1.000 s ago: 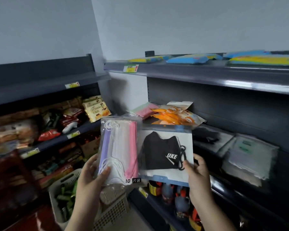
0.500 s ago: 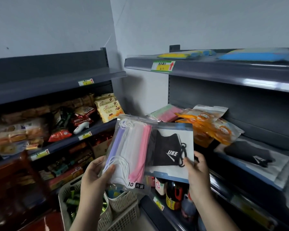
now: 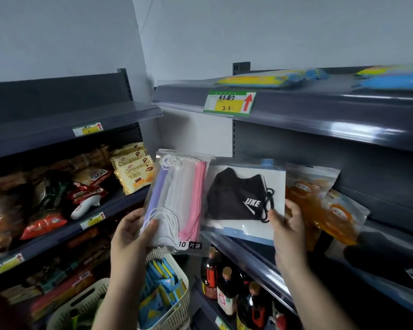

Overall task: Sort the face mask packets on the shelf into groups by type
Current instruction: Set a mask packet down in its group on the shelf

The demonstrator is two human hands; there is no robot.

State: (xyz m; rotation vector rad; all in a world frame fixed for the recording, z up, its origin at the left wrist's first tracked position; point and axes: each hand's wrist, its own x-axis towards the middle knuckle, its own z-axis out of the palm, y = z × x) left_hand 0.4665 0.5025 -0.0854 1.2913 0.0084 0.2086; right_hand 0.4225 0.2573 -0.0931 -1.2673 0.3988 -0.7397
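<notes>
Head | left hand (image 3: 131, 231) grips pastel packet (image 3: 177, 201) | right hand (image 3: 287, 225) grips black packet (image 3: 244, 198)

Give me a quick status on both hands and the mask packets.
Left hand grips the pastel mask packet. Right hand holds the black mask packet. Both packets up off the shelf; orange packets lie just right.

Your left hand (image 3: 131, 231) grips a clear packet of pastel purple, white and pink masks (image 3: 177, 201); your right hand (image 3: 287, 223) pinches a clear packet holding a black cloth mask (image 3: 244, 198), beside orange pouches (image 3: 320, 203) on the dark grey shelf (image 3: 379, 234).
</notes>
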